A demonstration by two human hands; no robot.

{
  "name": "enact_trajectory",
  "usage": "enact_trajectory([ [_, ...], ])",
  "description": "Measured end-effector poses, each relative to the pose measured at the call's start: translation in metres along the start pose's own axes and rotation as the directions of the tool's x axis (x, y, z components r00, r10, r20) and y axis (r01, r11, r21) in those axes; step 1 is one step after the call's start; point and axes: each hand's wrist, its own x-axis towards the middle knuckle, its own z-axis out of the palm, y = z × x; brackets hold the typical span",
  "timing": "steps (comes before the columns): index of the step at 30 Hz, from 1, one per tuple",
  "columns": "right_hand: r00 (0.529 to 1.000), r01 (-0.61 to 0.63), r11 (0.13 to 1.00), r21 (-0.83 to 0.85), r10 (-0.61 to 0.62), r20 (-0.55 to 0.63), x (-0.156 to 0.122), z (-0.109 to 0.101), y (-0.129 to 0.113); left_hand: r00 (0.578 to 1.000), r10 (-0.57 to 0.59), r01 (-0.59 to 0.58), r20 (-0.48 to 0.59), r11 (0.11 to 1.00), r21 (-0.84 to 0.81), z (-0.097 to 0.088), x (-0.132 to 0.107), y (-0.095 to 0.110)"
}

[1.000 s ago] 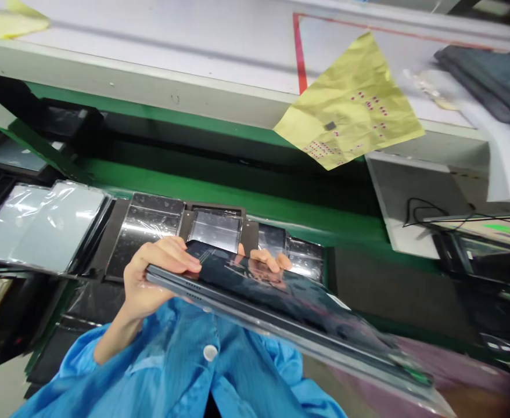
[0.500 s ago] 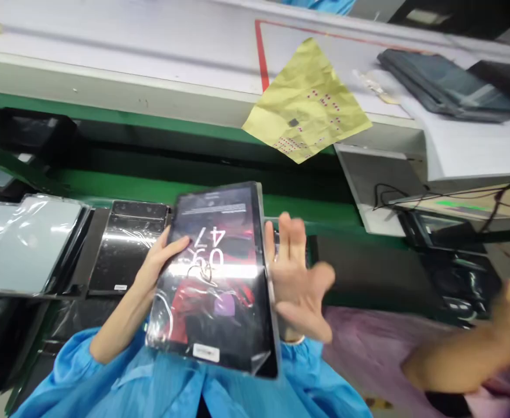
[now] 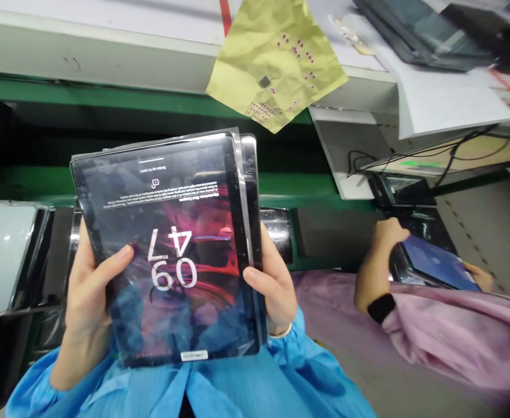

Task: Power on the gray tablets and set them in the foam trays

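A tablet (image 3: 211, 232) with a lit lock screen, its clock upside down to me, is held in front of my blue smock. Clear film and a small white label lie on its face. Behind its right side the dark edge of a second slab, likely another tablet (image 3: 250, 174), sticks out. My left hand (image 3: 87, 290) grips the left edge, thumb lying on the screen and fingers hidden underneath. On the other side my right hand (image 3: 276, 284) is closed around the right edge, its thumb on the front and its fingers behind.
Film-wrapped tablets (image 3: 4, 255) lie at the left. Above hangs a yellow sheet (image 3: 276, 75) over the white shelf's edge (image 3: 107, 49); dark devices (image 3: 424, 29) rest there. A black cable (image 3: 455, 145) dangles at right. Beside me a pink-sleeved co-worker holds a blue-screened device (image 3: 438, 261).
My right hand, open beside the tablet before, has closed on its right edge. The tablet has turned flatter toward me and shifted left. The co-worker's hands now show a device.
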Motion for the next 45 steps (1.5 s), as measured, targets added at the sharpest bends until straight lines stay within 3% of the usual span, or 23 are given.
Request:
enact_trajectory([
  [15,0.998,0.061,0.998,-0.006,-0.061,0.014,0.003,0.001,-0.008,0.999,0.034,-0.033,-0.005,0.998,0.053,0.004,-0.001,0.001],
  [20,0.998,0.048,0.995,-0.082,-0.051,-0.026,0.002,-0.001,-0.005,1.0,0.022,-0.023,0.018,0.998,0.057,0.002,0.005,-0.001],
  [23,1.0,0.01,0.995,-0.099,-0.012,-0.023,0.005,-0.006,0.012,1.0,-0.004,0.004,0.019,0.999,0.046,-0.005,0.016,-0.017],
  [26,1.0,-0.018,0.987,-0.157,0.02,0.007,0.011,-0.007,0.034,0.997,-0.072,0.073,-0.015,0.993,0.091,-0.014,0.028,-0.048],
  [29,0.999,-0.035,0.97,-0.241,0.037,0.005,0.017,-0.002,0.047,0.981,-0.192,0.191,0.004,0.978,0.081,-0.021,0.03,-0.084],
  [32,0.997,-0.059,0.952,-0.3,0.074,0.038,0.02,0.005,0.044,0.944,-0.331,0.331,0.015,0.943,-0.034,-0.027,0.023,-0.108],
  [34,0.997,-0.032,0.941,-0.336,0.056,0.061,0.023,0.008,0.04,0.931,-0.365,0.363,-0.01,0.927,-0.093,-0.031,0.017,-0.113],
  [39,0.998,0.002,0.928,-0.372,0.02,0.055,0.028,0.009,0.038,0.944,-0.326,0.319,-0.051,0.942,-0.105,-0.043,0.013,-0.106],
  [45,0.998,-0.048,0.965,-0.258,0.059,0.037,0.029,0.008,0.047,0.945,-0.324,0.319,-0.053,0.944,-0.084,-0.041,0.012,-0.103],
])
